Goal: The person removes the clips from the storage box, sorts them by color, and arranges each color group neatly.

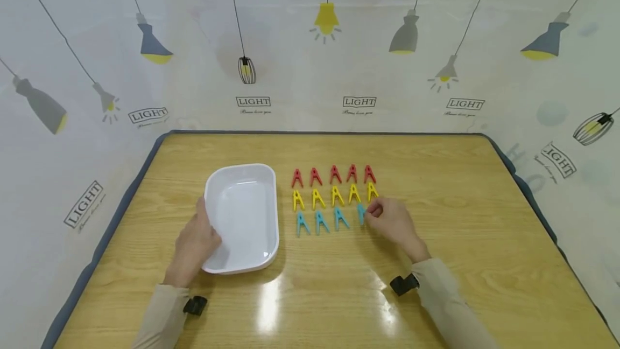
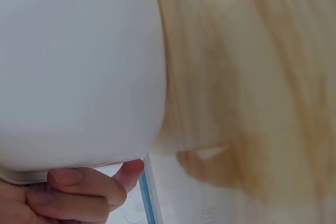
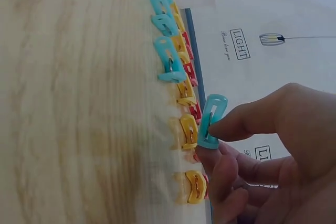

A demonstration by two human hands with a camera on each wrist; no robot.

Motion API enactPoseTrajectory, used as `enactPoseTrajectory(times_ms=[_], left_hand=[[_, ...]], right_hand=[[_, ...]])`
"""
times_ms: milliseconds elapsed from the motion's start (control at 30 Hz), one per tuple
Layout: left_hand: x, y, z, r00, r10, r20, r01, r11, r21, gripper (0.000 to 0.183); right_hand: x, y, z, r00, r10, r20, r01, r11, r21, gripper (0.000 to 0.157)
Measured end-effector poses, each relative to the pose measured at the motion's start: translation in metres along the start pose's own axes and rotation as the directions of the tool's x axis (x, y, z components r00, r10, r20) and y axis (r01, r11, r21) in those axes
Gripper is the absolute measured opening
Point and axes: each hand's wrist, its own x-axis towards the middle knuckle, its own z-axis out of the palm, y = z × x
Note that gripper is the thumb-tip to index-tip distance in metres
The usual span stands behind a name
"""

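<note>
My left hand (image 1: 195, 238) grips the left wall of a white rectangular tray (image 1: 277, 214), thumb on the inner side. In the left wrist view, curled fingers (image 2: 79, 203) lie against the tray's outside (image 2: 79, 77). My right hand (image 1: 393, 222) pinches a light-blue clothespin (image 3: 215, 103) between thumb and fingertips, at the right end of the blue row. Three more blue clothespins (image 1: 322, 222) stand to its left. Behind them run a row of yellow clothespins (image 1: 336, 195) and, farthest back, a row of red clothespins (image 1: 335, 174).
The wooden table (image 1: 319, 306) reflects light near its front. A dark edging (image 1: 329, 132) runs along its back, with a lamp-printed white curtain (image 1: 300, 42) behind and at both sides. Each wrist wears a black strap (image 1: 404, 284).
</note>
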Motion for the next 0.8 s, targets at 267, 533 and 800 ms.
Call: enactPoseTrajectory(times_ms=[267, 533, 800], left_hand=[[0.0, 0.001, 0.001, 1.0, 0.021, 0.002, -0.021, 1.0, 0.011, 0.08], [0.005, 0.004, -0.005, 0.997, 0.045, 0.061, -0.046, 0.999, 0.018, 0.079], [0.01, 0.01, -0.028, 0.997, 0.083, -0.001, -0.083, 0.996, -0.008, 0.083]], right_hand=[[0.003, -0.004, 0.016, 0.999, -0.006, -0.038, 0.002, 0.994, -0.112, 0.014], [-0.001, -0.003, 0.013, 0.999, 0.033, -0.026, -0.036, 0.991, -0.126, 0.025], [0.002, -0.01, -0.01, 0.998, -0.022, -0.055, 0.015, 0.993, -0.121, 0.032]])
